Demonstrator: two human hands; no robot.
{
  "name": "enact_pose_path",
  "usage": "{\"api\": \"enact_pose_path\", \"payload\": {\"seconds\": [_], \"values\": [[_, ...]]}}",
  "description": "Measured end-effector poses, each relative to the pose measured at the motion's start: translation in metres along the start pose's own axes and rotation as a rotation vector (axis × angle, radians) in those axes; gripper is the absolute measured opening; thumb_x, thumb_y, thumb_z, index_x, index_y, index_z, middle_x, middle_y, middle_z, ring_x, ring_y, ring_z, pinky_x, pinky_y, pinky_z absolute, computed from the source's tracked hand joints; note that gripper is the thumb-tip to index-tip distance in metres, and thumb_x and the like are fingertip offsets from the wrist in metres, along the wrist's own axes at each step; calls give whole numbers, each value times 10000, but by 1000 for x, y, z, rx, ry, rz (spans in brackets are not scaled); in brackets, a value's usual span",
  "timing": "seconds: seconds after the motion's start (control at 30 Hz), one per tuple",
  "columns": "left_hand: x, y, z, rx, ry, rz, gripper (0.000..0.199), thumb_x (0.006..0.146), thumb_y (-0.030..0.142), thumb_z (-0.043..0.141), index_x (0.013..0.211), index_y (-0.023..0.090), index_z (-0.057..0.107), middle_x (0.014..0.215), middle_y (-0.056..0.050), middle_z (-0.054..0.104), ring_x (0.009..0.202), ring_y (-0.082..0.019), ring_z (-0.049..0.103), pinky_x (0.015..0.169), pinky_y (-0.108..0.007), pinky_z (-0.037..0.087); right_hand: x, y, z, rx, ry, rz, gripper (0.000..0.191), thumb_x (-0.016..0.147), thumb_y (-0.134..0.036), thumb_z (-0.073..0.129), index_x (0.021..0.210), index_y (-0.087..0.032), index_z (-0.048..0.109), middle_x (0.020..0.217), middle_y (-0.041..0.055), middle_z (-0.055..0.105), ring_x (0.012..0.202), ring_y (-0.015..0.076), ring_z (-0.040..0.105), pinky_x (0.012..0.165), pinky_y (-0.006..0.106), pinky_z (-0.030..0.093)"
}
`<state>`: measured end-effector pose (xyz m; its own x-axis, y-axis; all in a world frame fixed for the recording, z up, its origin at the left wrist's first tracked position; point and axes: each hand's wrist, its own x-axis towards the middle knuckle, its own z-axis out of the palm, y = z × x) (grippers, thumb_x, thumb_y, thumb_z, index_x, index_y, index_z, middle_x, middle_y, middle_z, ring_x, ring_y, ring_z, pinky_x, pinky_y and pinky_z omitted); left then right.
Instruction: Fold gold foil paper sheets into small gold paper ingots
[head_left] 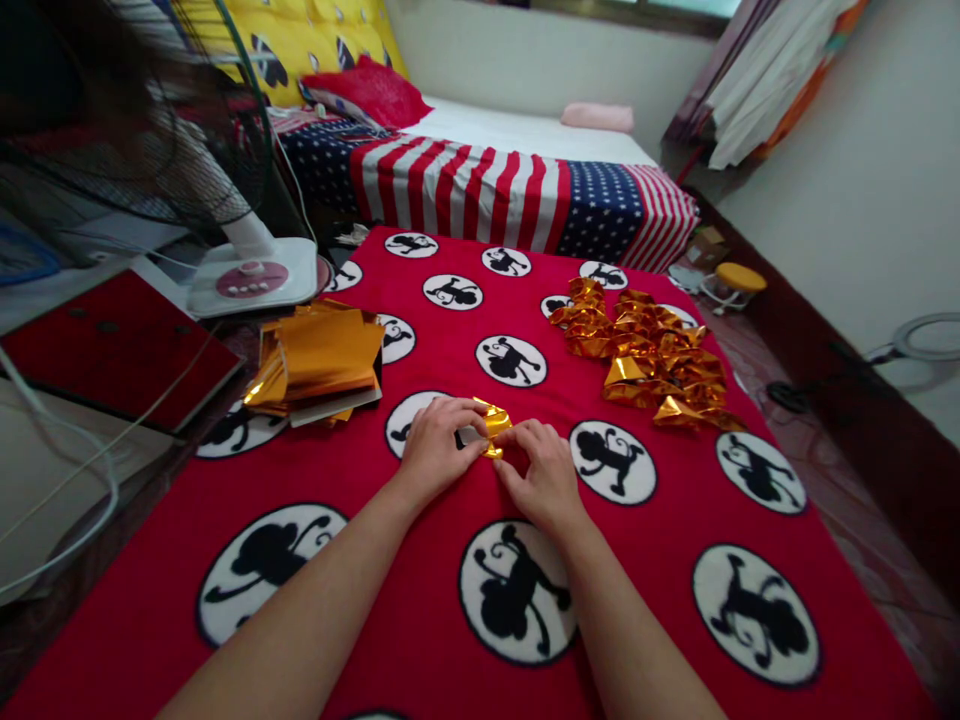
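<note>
Between my two hands a small piece of shiny gold foil paper lies on the red cloth with black monkey figures. My left hand pinches its left edge, fingers curled. From the right, my right hand grips the same piece with thumb and fingertips. A stack of flat gold sheets rests at the left of the cloth. Folded gold foil pieces lie in a loose heap on the right side.
A white fan base stands at the left beside a dark red board and loose cables. Behind the cloth is a bed with a striped and starred cover. A yellow-topped stool is on the floor at right.
</note>
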<state>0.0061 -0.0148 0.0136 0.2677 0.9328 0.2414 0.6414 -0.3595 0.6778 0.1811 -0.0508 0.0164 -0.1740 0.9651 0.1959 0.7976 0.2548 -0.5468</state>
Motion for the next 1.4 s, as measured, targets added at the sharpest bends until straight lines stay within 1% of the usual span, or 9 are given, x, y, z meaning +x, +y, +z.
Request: {"api": "enact_pose_path", "payload": {"seconds": [0.2, 0.47, 0.6, 0.7, 0.8, 0.93, 1.07, 1.2, 1.4], "values": [[0, -2, 2, 29, -23, 2, 162, 739, 184, 734, 816, 325, 749, 1152, 62, 682, 1088, -205, 558, 973, -394, 412, -1, -1, -1, 8, 4, 2, 184, 777, -224, 704, 951, -248, 650, 986, 23, 630, 941, 226, 531, 829, 352, 373], [0, -2, 2, 63, -38, 2, 159, 748, 208, 735, 821, 345, 767, 1163, 53, 672, 1096, -217, 550, 971, -408, 418, 0, -1, -1, -1, 8, 8, 174, 781, -238, 702, 949, -239, 657, 987, 28, 634, 942, 222, 533, 820, 348, 369], [1, -2, 2, 79, -48, 6, 142, 755, 223, 731, 814, 344, 773, 1164, 39, 670, 1096, -226, 549, 961, -413, 425, 2, -1, -1, 7, 3, 28, 100, 821, -254, 669, 920, -240, 670, 961, 22, 641, 920, 211, 539, 798, 337, 354], [1, -2, 2, 90, -50, 9, 127, 764, 246, 728, 828, 344, 776, 1163, 32, 671, 1097, -228, 549, 958, -414, 430, 5, -4, 2, -20, 38, 76, 31, 844, -262, 652, 856, -236, 664, 912, 7, 645, 882, 198, 538, 759, 326, 330], [1, -2, 2, 99, -49, 8, 131, 774, 264, 721, 854, 351, 777, 1171, 30, 665, 1104, -229, 546, 960, -415, 431, 8, -9, 7, -69, 81, 128, 79, 837, -298, 669, 802, -230, 647, 878, 2, 641, 854, 196, 528, 724, 323, 302], [1, -3, 2, 104, -59, 12, 155, 771, 259, 722, 871, 365, 777, 1174, 29, 662, 1105, -231, 542, 958, -414, 434, 8, -12, 12, -111, 98, 160, 128, 813, -336, 696, 783, -231, 630, 868, 3, 630, 843, 200, 516, 703, 323, 280], [1, -3, 1, 105, -55, 14, 155, 774, 255, 720, 870, 363, 777, 1174, 31, 662, 1101, -227, 542, 955, -409, 435, 7, -12, 12, -116, 88, 165, 108, 808, -317, 693, 812, -231, 628, 886, 11, 629, 861, 207, 512, 714, 322, 280], [1, -3, 0, 97, -62, 22, 179, 785, 242, 709, 887, 374, 775, 1177, 34, 661, 1088, -221, 546, 938, -403, 439, 5, -10, 9, -82, 49, 159, 83, 804, -271, 689, 858, -240, 633, 913, 4, 629, 878, 203, 512, 734, 320, 297], [1, -3, 0, 87, -68, 18, 208, 780, 222, 708, 895, 383, 773, 1174, 39, 660, 1080, -216, 545, 940, -397, 437, 5, -8, 6, -45, 19, 159, 117, 790, -206, 684, 890, -250, 641, 945, -2, 634, 902, 205, 516, 765, 328, 316]]}}
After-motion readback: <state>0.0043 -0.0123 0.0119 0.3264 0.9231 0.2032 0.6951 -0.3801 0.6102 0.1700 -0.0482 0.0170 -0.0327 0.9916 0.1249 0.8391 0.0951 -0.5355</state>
